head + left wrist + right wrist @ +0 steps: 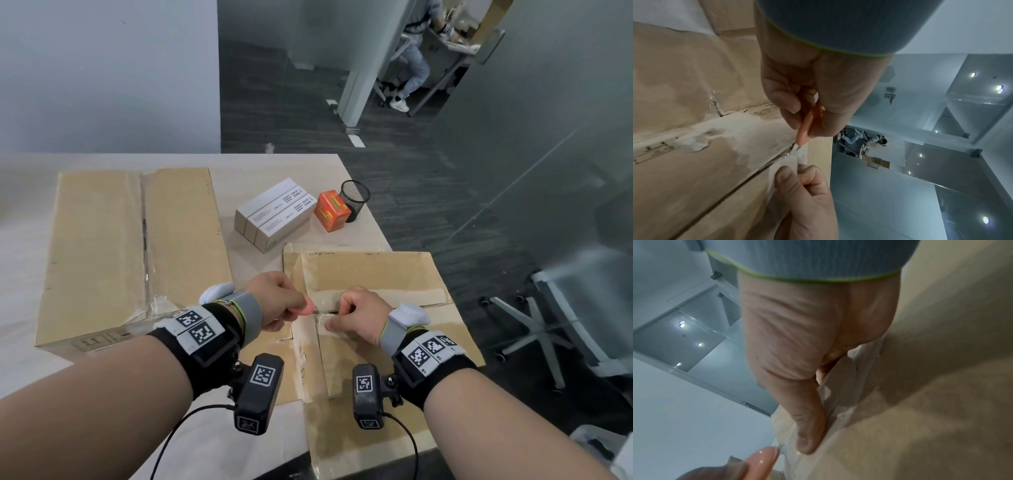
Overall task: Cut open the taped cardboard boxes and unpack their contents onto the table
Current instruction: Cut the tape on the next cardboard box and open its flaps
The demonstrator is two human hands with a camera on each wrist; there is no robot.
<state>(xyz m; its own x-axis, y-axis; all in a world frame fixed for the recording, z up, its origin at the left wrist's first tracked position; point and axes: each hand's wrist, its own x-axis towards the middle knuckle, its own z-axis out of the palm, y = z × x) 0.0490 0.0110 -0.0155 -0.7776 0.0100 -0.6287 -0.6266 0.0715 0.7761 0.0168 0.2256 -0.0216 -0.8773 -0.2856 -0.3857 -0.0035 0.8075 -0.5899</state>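
The small pink plastic cutter [306, 306], rounded and glossy, sits pinched in the curled fingers of the left hand [274, 301], its tip at the clear-taped centre seam of the near brown cardboard box [373, 274]. Just right of it the right hand [359, 317] pinches a loose strip of clear tape [791, 162] — thumb pressed on the flap. Two cardboard boxes lie on the pale table [27, 240]: this one, and a larger matte one [102, 257] to the left with wrinkled tape. Beyond the grip stand three white rectangular cartons [274, 214], one orange carton [331, 210] and one black mesh cup [354, 198].
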